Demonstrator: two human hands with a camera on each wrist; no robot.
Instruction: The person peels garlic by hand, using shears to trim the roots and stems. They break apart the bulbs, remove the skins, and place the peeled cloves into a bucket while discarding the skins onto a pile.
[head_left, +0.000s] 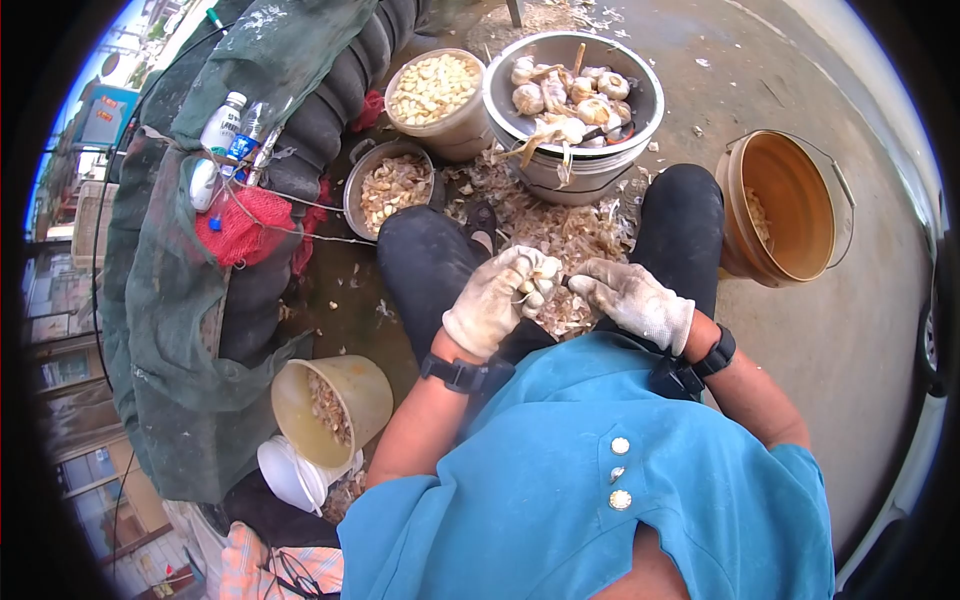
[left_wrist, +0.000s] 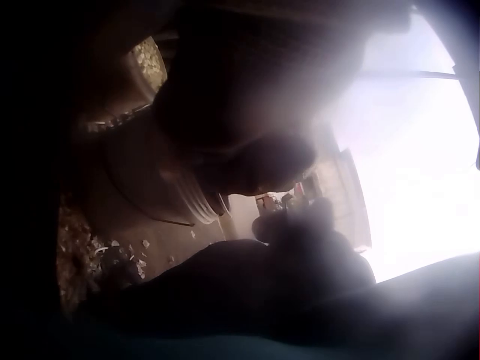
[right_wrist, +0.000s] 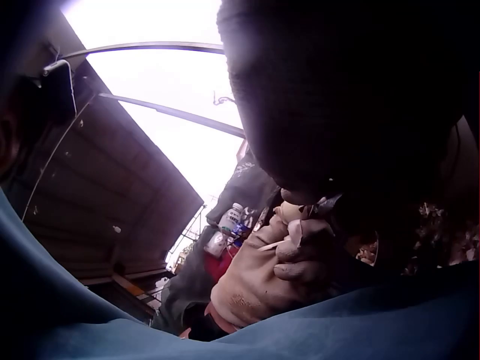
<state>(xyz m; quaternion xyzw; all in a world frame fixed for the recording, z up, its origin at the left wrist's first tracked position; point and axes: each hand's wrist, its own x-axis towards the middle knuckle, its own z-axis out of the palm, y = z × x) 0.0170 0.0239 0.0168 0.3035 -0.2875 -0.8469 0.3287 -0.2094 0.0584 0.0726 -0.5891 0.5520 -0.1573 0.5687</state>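
Both hands wear whitish, soiled gloves and work close together above the lap. My left hand holds several pale garlic cloves between its thumb and fingers. Across a small gap, my right hand points toward them, its thumb and fingers drawn together; I cannot tell what is between them. In the right wrist view, the left glove shows with cloves at its curled fingers, while the right hand is a dark shape in front. The left wrist view is dim and blurred, with both hands as shadows.
Ahead stands a metal basin of garlic bulbs, beside a bucket of peeled cloves. A pot holds more garlic pieces. An orange-brown bucket stands right; a cream bucket leans left. Skins litter the ground between the legs.
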